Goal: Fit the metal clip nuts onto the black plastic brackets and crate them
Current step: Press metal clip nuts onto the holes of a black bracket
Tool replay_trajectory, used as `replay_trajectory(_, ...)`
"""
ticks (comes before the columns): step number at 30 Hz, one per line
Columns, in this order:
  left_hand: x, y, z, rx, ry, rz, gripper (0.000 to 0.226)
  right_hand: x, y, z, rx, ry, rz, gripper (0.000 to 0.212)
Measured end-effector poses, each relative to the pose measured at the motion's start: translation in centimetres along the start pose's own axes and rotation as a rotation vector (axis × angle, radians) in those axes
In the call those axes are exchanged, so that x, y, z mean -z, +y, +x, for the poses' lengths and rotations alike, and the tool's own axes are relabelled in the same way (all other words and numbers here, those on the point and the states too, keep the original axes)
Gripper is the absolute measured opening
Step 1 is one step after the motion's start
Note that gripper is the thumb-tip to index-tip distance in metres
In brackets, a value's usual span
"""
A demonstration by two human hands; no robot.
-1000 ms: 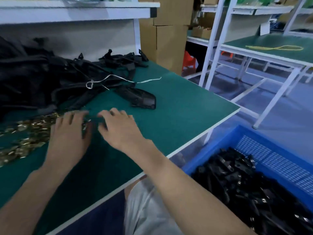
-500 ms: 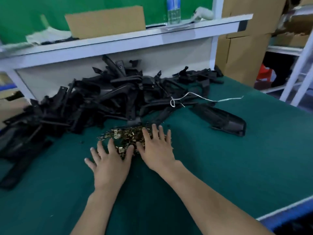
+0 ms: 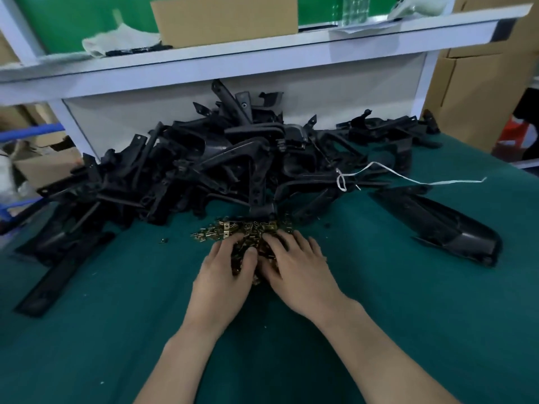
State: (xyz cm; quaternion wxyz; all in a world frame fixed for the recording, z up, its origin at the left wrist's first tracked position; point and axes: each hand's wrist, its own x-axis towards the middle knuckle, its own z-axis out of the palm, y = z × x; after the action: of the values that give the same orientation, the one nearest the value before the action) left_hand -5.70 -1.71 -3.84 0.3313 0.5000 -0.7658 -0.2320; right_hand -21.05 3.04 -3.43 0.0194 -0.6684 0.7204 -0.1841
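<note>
A heap of small brass-coloured metal clip nuts (image 3: 248, 228) lies on the green table, in front of a large pile of black plastic brackets (image 3: 221, 167). My left hand (image 3: 224, 275) is at the heap's near left side, its fingers and thumb curled into the clip nuts. My right hand (image 3: 294, 266) rests on the heap's right side with its fingers spread over the clip nuts. Both hands nearly touch each other. The crate is out of view.
A long black bracket (image 3: 437, 225) lies apart at the right, and another (image 3: 58, 275) at the left. A white string (image 3: 408, 177) trails off the pile. A white shelf (image 3: 262, 56) with a cardboard box (image 3: 224, 18) stands behind. The green table (image 3: 408, 316) stretches around my arms.
The view swung left from the blue crate towards the bracket pile. Both hands slid forward onto the clip nuts, and my left hand's fingers curled into them.
</note>
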Motion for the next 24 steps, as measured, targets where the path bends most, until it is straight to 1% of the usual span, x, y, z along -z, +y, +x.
replay_trajectory(2, 0.1, -0.1, 0.1, -0.025, 0.024, -0.111, 0.041, 0.1, 0.1, 0.0, 0.012, -0.010, 0.014, 0.055)
replay_trajectory(4, 0.3, -0.5, 0.8, -0.009, 0.133, -0.198, 0.032, 0.3, 0.2, 0.0, 0.026, 0.001, 0.046, 0.050)
replay_trajectory(5, 0.7, -0.8, 1.4, 0.033, 0.221, -0.235, 0.029, 0.3, 0.2, 0.0, 0.027, 0.011, 0.070, 0.047)
replay_trajectory(7, 1.7, -1.8, 2.8, 0.209, 0.399, -0.353, 0.029, 0.5, 0.3, 0.0, 0.017, 0.025, 0.114, 0.041)
replay_trajectory(8, 2.3, -2.3, 3.5, 0.300, 0.470, -0.465, 0.032, 0.5, 0.4, 0.0, 0.008, 0.033, 0.133, 0.039)
replay_trajectory(10, 3.3, -3.2, 4.5, 0.391, 0.551, -0.744, 0.039, 0.6, 0.5, 0.0, -0.008, 0.042, 0.165, 0.036)
replay_trajectory(12, 4.1, -3.9, 5.2, 0.425, 0.551, -0.964, 0.043, 0.6, 0.6, 0.0, -0.014, 0.047, 0.189, 0.034)
replay_trajectory(13, 4.4, -4.2, 5.5, 0.426, 0.536, -1.035, 0.043, 0.6, 0.6, -0.1, -0.016, 0.052, 0.200, 0.033)
replay_trajectory(16, 5.0, -4.8, 6.3, 0.415, 0.535, -1.150, 0.035, 0.6, 0.7, -0.2, -0.018, 0.066, 0.229, 0.032)
replay_trajectory(19, 5.5, -5.4, 7.2, 0.444, 0.604, -1.228, 0.040, 0.6, 0.9, -0.3, -0.024, 0.076, 0.263, 0.030)
replay_trajectory(21, 5.7, -5.8, 7.8, 0.451, 0.578, -1.250, 0.049, 0.5, 1.0, -0.2, -0.024, 0.078, 0.272, 0.030)
replay_trajectory(22, 5.6, -6.0, 8.0, 0.446, 0.546, -1.222, 0.052, 0.5, 1.1, -0.2, -0.024, 0.080, 0.273, 0.030)
replay_trajectory(24, 5.2, -6.0, 8.1, 0.414, 0.492, -1.100, 0.048, 0.5, 1.1, -0.1, -0.022, 0.085, 0.268, 0.030)
